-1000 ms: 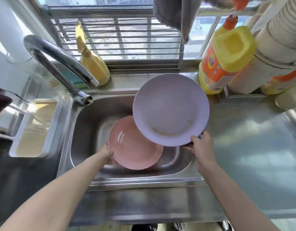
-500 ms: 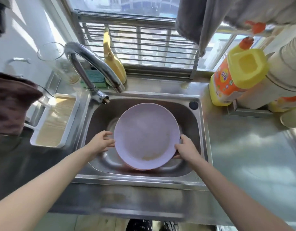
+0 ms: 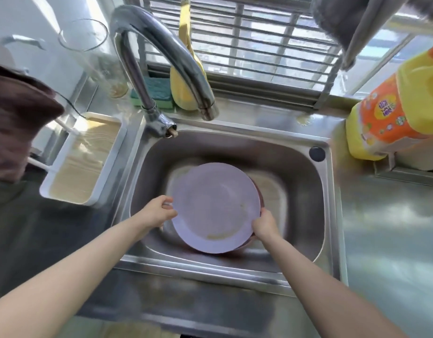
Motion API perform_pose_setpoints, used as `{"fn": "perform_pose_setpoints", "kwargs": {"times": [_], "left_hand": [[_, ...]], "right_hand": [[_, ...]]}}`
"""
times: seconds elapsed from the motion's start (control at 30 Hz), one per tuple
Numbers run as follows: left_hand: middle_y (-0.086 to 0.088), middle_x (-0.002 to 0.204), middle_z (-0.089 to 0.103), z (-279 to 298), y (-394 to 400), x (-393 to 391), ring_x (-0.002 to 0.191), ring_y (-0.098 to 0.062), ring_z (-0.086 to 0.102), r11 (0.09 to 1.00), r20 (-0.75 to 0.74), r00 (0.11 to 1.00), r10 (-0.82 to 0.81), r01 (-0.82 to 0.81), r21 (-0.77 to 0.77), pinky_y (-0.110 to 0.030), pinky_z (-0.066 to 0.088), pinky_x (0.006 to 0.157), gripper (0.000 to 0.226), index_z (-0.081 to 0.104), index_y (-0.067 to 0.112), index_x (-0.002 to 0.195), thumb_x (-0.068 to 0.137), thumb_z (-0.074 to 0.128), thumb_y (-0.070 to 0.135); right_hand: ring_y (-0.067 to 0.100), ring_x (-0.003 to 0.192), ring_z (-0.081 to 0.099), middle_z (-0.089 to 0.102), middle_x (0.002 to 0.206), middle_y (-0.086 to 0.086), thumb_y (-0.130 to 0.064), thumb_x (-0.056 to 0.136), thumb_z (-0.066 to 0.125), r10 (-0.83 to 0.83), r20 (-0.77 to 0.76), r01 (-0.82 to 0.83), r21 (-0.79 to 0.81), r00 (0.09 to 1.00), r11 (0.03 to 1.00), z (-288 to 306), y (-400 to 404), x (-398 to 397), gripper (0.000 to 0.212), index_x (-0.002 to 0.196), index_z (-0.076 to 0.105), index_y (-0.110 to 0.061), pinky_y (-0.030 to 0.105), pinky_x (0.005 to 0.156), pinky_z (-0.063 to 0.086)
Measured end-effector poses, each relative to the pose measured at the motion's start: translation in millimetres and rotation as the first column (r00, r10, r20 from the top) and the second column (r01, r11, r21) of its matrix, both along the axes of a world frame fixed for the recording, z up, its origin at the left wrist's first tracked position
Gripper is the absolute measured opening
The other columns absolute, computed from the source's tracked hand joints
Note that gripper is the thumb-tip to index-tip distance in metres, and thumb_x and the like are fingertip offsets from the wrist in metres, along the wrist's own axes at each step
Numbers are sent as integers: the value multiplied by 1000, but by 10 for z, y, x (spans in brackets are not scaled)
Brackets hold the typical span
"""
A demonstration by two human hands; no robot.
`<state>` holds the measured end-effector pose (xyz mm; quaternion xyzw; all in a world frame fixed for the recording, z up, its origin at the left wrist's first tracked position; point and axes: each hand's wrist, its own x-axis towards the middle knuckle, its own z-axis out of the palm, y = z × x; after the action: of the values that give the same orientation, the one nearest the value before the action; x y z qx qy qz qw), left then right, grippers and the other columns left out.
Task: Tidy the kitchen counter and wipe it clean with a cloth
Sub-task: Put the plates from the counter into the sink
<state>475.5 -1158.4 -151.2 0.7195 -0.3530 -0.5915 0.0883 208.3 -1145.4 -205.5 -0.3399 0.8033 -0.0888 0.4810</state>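
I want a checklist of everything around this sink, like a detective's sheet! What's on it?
Surface: steel counter, streaky; sink set in it.
Job's things: purple plate in the sink, stacked on a pink plate, smudged.
Clutter: detergent jug, green sponge, yellow bottle, glass, white tray.
Hands: left hand and right hand grip the purple plate's rim.
Cables: thin dark wire by the tray.
Surroundings: faucet, barred window, hanging grey cloth.

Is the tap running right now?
Off, it seems: no stream falls from the faucet spout into the sink, though blur could hide a trickle.
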Motion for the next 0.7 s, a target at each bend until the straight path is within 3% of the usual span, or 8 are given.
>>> {"fn": "perform_pose_setpoints", "kwargs": {"times": [0.1,0.2,0.3,0.37,0.43,0.6,0.7], "left_hand": [[-5,89,53,48,-42,-9,74,-16,51,1000,-33,999,18,-18,13,-24,35,54,57,42,1,128,76,63,10],[-7,95,51,169,-78,-22,77,-18,51,1000,-36,999,-8,9,10,-13,39,43,79,39,2,131,58,57,23],[-9,102,50,293,-108,-31,85,-20,50,1000,-40,999,-18,18,-13,-17,39,50,79,40,4,131,57,59,24],[-10,109,50,387,-120,-55,92,-19,50,999,-21,999,-29,28,-37,-21,39,57,64,41,4,131,74,68,16],[-10,110,50,508,-121,-97,95,-19,50,996,0,999,-35,35,-86,-22,39,59,51,43,4,131,84,63,8],[-10,116,53,954,6,-241,101,-17,51,984,-16,999,-40,36,-177,-21,42,66,47,44,8,128,85,62,11],[-11,119,55,1235,176,-268,103,-18,53,969,-26,1000,-3,-4,-246,-27,42,81,46,46,10,126,83,64,14]], "right_hand": [[40,99,58,60,110,22,-11,87,48,35,-179,-37,-8,983,999,206,-16,27,26,109,54,0,39,79,48],[40,100,58,57,113,23,-17,86,49,103,-249,-106,0,963,994,336,-48,1,29,110,52,0,41,82,50],[36,111,54,54,124,19,-18,87,55,166,-150,-173,-34,975,984,526,-132,12,39,122,48,-2,35,88,44],[31,120,49,51,131,17,-16,87,58,217,-78,-223,-90,973,971,695,-186,53,48,130,43,0,29,91,38],[28,123,47,47,136,14,-18,87,60,243,-43,-247,-139,969,959,876,-218,115,55,135,39,-3,26,93,36],[21,116,51,51,132,8,-22,87,61,305,50,-285,-234,951,929,1326,-213,268,49,131,44,-8,25,89,38],[16,107,52,52,127,5,-22,87,60,411,73,-373,-299,909,878,1587,-177,368,44,128,46,-11,23,83,40]]}}
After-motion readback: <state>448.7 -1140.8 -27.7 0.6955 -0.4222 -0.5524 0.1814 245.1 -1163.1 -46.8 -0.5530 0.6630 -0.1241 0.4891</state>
